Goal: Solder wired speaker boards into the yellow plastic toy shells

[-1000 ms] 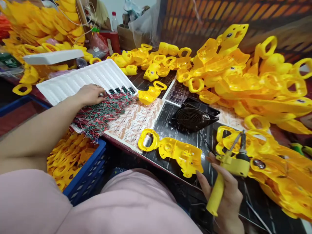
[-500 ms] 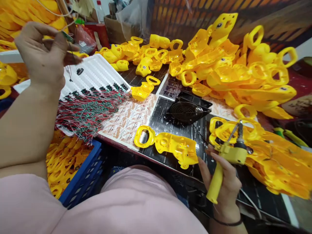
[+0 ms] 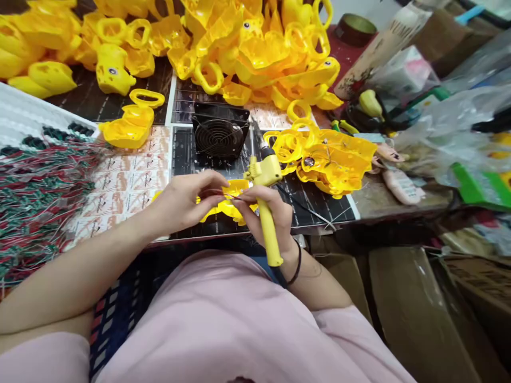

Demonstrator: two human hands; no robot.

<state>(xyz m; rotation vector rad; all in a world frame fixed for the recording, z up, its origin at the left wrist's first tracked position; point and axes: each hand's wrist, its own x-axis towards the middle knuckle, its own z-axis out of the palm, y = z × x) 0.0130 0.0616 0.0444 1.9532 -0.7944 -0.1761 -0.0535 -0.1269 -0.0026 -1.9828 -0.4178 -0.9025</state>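
Far left, white tray (image 3: 27, 113) shows partly, plus a big pile of wired boards (image 3: 48, 202) spilling off its near side; we take these as parts not yet fitted, so plenty is left. Next, a loose yellow piece (image 3: 130, 127) lies by itself on the tabletop (image 3: 183, 159).

Centre: left hand (image 3: 191, 199) pinches thumb and forefinger together on what looks like a thin wire (image 3: 227, 197). Under and behind the hands, the yellow half-shell (image 3: 238, 187) lies at the tabletop's near edge, mostly covered. A yellow sliver shows left of the left hand, so we judge its long axis runs left to right, along that edge; which end is which, we can't tell. Its inside is hidden too, so we can't say what's already in place; we'd call this one mid-work, wire in fingers, joint not confirmed.

Black fan (image 3: 220, 135) stands just beyond the shell. Right hand (image 3: 282, 219) grips the yellow soldering tool (image 3: 266, 171) by its handle, thumb and forefinger also reaching the wire. Tool's long axis runs away from us, tip up and slightly left, clear of the shell; handle butt points back toward the body.

Right: stacked shells (image 3: 343, 167) carry a round metallic part and thin wires, so we judge at least some of them done.
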